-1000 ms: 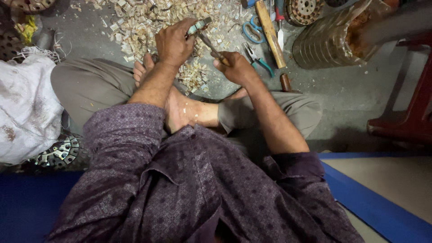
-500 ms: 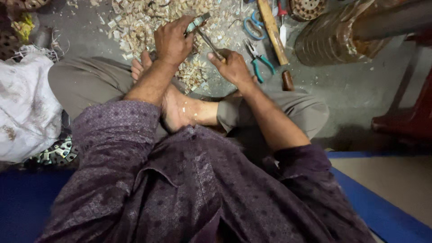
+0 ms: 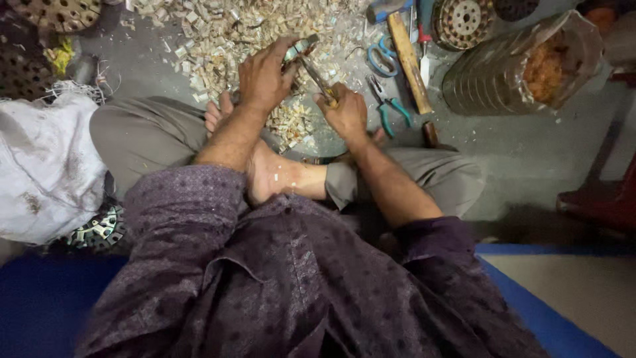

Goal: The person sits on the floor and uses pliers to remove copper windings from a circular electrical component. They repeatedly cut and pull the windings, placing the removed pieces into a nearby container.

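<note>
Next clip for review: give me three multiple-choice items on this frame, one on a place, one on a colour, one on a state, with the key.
1. Where does the wooden-handled hammer lie?
A. on the grey floor, right of the hands
B. on the white sack
C. in the lap

2. What colour are the handles of the small pliers on the floor?
A. red
B. teal
C. yellow

3. What is the right hand doing?
A. resting open
B. gripping a thin metal tool
C. holding the hammer

Key: A, the hammer lies on bare floor beyond the right hand; B, the grips are teal; B, the fingers close round the tool, which reaches the small metal piece in the left hand.
</note>
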